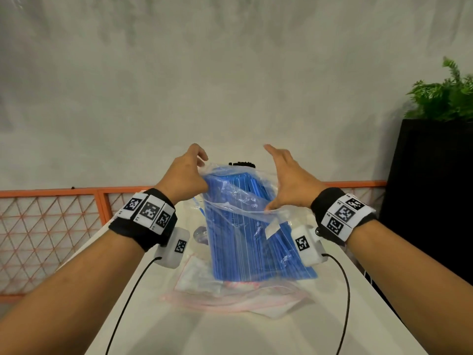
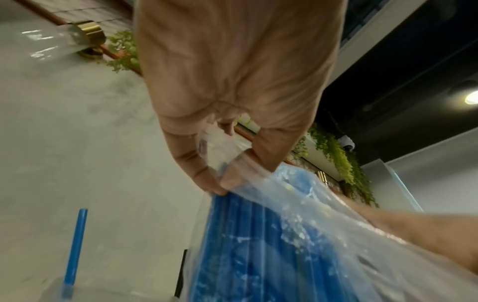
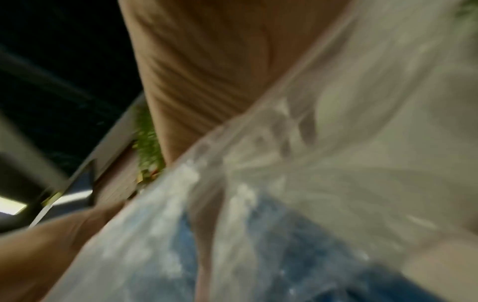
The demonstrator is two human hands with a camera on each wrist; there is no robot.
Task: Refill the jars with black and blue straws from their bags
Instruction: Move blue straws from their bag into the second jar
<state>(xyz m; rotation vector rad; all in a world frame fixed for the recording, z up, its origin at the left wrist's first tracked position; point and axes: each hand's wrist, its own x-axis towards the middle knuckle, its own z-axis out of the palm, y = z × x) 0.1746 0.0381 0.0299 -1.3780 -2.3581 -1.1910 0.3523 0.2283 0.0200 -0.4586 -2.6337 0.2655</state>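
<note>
I hold a clear bag of blue straws (image 1: 256,242) upright over the white table (image 1: 230,336). My left hand (image 1: 201,162) pinches the bag's top left edge between thumb and forefinger, as the left wrist view shows for that hand (image 2: 220,187) and the bag (image 2: 271,235). My right hand (image 1: 271,178) stands at the bag's right side with fingers straight, its thumb touching the film's rim. The right wrist view is blurred, with film (image 3: 336,143) lying across the palm. A glass jar (image 1: 202,234) with one blue straw (image 2: 75,245) stands left of the bag. Black straws (image 1: 242,164) show behind it.
An empty zip bag (image 1: 230,295) with a red strip lies on the table under the straws. An orange mesh fence (image 1: 51,226) runs along the left. A black planter (image 1: 430,196) with a green plant stands at the right.
</note>
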